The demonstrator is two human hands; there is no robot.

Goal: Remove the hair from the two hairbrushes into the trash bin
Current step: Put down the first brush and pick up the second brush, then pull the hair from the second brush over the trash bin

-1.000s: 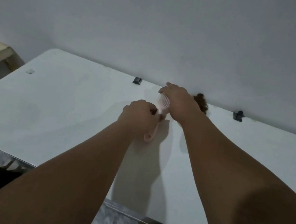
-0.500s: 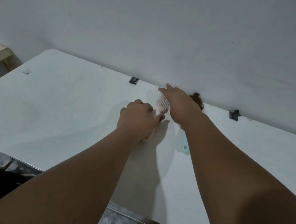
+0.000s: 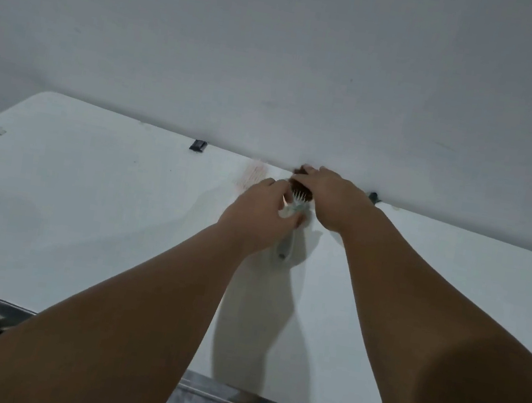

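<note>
Gripping the pale green hairbrush (image 3: 287,235) by its handle, your left hand (image 3: 255,220) closes round it near the wall (image 3: 278,65); your right hand (image 3: 333,201) pinches brown hair (image 3: 300,191) on its bristles.

Two bare forearms in frame, no sleeves visible up to the bottom edge. Left hand (image 3: 257,215) and right hand (image 3: 337,200): no gloves, rings, watch or wristband to be seen. Fingers (image 3: 326,172) short and unadorned; nails too blurred to judge. Nothing else of the person in view.
</note>
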